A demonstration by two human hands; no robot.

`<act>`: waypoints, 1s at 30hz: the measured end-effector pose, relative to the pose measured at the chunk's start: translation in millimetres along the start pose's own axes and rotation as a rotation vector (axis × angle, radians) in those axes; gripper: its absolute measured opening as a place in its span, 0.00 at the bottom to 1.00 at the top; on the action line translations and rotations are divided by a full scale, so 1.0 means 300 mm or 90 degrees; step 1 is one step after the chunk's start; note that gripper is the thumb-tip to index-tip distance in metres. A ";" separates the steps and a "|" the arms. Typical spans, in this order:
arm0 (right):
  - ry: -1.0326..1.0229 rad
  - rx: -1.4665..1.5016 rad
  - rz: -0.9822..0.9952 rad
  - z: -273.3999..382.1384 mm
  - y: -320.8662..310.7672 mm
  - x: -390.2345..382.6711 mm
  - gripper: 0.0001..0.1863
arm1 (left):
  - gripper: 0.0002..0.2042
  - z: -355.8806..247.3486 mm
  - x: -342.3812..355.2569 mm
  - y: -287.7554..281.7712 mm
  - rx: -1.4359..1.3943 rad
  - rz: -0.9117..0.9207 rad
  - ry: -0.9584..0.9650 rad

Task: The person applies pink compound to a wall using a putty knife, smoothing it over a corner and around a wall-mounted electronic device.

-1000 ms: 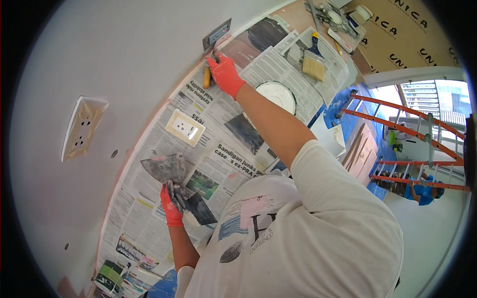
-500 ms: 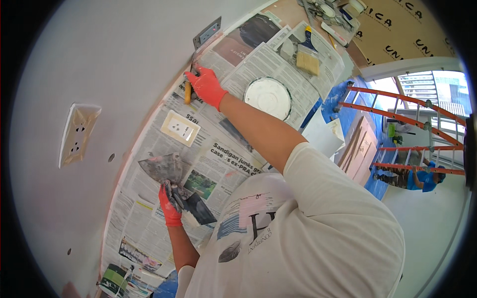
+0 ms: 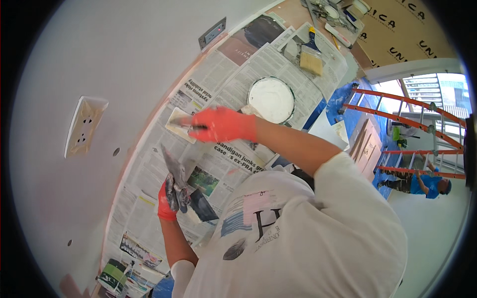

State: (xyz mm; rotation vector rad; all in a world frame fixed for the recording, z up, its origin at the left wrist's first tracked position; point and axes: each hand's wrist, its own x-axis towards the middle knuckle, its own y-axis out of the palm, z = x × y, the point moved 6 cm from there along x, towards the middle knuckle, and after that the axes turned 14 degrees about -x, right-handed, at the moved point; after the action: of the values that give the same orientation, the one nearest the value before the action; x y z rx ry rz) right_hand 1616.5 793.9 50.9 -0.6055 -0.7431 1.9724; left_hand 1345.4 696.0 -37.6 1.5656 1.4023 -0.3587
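Note:
My left hand [image 3: 169,198], in a red glove with smeared dark fingertips, grips a wide, putty-smeared scraper [image 3: 171,161], its blade pointing up and tilted. Above it my right hand [image 3: 221,124], also red-gloved, is closed on a small blurred tool [image 3: 184,120], which looks like a putty knife; its handle is mostly hidden. That hand is over a cream socket cover [image 3: 181,134] lying on newspaper [image 3: 223,74]. An open round tub of white material [image 3: 271,99] sits just beyond it, and a wide brush [image 3: 310,59] with a dark blue handle lies higher up.
A wall with a masked socket plate [image 3: 84,126] and a second socket [image 3: 212,33] borders the left. Tools [image 3: 330,15] sit at the top, a paint can [image 3: 112,275] at bottom left. Orange ladders [image 3: 402,104] and a co-worker in blue [image 3: 422,185] are at right.
My right hand has come down from near the upper wall socket to over the loose cover, taking the tool along. The scraper in my left hand has tilted more upright.

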 end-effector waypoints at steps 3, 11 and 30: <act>-0.119 -0.079 -0.008 0.062 0.039 -0.138 0.28 | 0.23 -0.057 0.026 0.084 0.124 0.071 0.003; 0.232 0.381 -0.097 -0.338 -0.013 -0.116 0.20 | 0.26 -0.262 -0.063 0.207 0.010 0.185 0.214; 0.176 0.733 -0.173 -0.744 -0.208 0.191 0.13 | 0.29 -0.095 -0.041 0.155 0.162 -0.001 0.144</act>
State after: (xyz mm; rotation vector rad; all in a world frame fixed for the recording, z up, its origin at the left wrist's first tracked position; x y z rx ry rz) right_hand 1775.6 926.8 -67.5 -0.0464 0.4840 1.6578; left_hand 1372.4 717.5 6.5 1.8592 1.5780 -0.3815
